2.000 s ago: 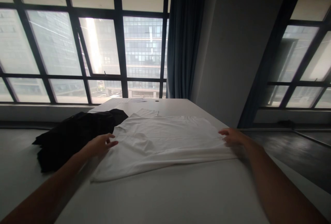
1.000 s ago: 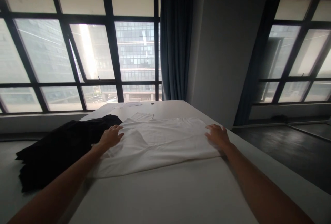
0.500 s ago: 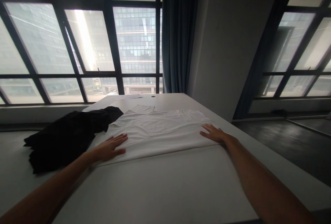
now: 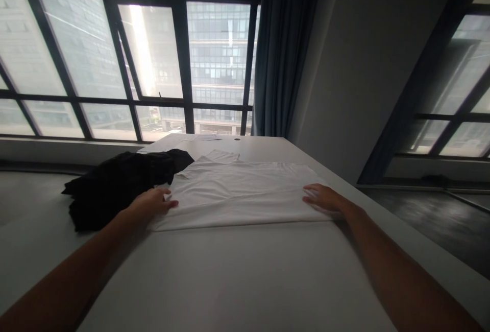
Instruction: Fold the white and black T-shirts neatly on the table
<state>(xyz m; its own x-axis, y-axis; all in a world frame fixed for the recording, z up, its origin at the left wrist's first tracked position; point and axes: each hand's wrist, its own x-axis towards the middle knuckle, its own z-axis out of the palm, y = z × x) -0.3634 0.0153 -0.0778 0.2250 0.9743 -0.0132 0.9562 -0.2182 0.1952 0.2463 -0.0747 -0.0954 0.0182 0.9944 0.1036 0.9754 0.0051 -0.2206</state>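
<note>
A white T-shirt lies spread on the white table in front of me, with shallow creases across it and a sleeve-like flap at its far left. My left hand is at the shirt's left edge, thumb and fingers apart with white cloth showing between them. At the opposite edge, my right hand touches the cloth, its thumb also apart from its fingers. Both hands look open, though the undersides of the fingers are hidden. Just beyond my left hand rests a heap of black cloth.
The white table stretches away toward large windows. Papers and a small dark round spot are at its far end. A blue curtain hangs beside a grey pillar; grey floor lies to the right.
My left hand has slid from the top of the shirt outward to its left edge. My right hand has shifted slightly at the right edge. The view has turned a little left.
</note>
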